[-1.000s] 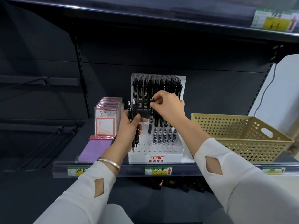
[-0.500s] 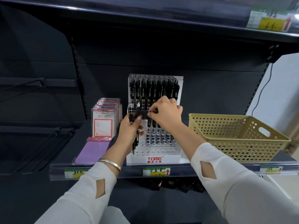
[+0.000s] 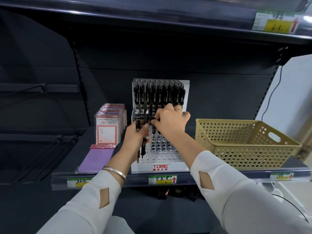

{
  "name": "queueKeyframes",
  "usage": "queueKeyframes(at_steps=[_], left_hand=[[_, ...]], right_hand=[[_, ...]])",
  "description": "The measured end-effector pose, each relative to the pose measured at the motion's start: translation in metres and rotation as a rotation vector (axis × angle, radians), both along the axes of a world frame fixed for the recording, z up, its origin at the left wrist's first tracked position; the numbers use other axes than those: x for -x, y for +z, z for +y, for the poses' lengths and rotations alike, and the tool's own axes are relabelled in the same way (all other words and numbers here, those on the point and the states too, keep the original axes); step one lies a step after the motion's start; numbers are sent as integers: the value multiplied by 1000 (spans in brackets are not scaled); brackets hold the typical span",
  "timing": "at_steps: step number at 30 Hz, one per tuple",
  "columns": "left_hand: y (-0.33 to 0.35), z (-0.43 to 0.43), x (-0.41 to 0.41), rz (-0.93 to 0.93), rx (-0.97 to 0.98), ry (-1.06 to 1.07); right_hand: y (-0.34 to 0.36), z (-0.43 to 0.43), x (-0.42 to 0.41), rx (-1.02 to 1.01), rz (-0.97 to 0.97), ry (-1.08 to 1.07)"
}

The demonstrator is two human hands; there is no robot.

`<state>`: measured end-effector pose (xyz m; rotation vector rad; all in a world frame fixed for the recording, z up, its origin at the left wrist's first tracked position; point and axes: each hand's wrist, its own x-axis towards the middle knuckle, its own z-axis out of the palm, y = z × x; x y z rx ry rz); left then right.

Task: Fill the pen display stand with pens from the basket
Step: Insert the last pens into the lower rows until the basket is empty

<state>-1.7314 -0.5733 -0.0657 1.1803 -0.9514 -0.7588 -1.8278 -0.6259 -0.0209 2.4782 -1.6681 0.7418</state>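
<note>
Black plastic bunch of pens (image 3: 142,132) stands upright in our left hand (image 3: 135,139), fingers curled round it, parked right at the pen display stand (image 3: 160,167) so each feed is short. Our right hand (image 3: 170,122) pinches one pen (image 3: 147,118) from that bunch, thumb and forefinger clamped on its upper barrel, likely bound for the next free hole. Back rows full, front holes bare. Basket (image 3: 244,149) sits just right of the stand; we see no pens inside.
</note>
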Motion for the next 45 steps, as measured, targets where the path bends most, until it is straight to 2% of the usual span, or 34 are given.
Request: queueKeyframes(at_steps=[5,8,11,15,19,22,26,29,32,34,41,43,45], left_hand=[[1,6,1,22,-25,-19],[2,9,2,20,0,-42],[4,10,5,-9,40,-68],[9,10,8,-49,61,-77],[11,14,8,-96,47,-117],[9,17,4,-84,-7,-149],[9,19,-5,23,-37,-69],[12,17,-7,251,28,35],[17,14,-8,547,126,155],[21,13,-8,630,184,183],[26,11,-1,524,208,140],[23,12,-2,439,224,115],[21,11,-5,370,229,97]], right_hand=[[2,2,3,1,8,42],[8,6,7,77,-146,173],[15,14,5,-129,-436,343],[17,14,7,-337,-680,354],[20,13,9,-400,-649,352],[26,11,18,-438,-808,306],[26,2,33,-524,-1146,217],[20,1,38,-598,-1248,195],[16,7,42,-735,-1192,252],[14,10,42,-855,-1099,285],[1,19,31,-933,-784,399],[2,21,30,-885,-629,424],[10,21,27,-768,-554,440]])
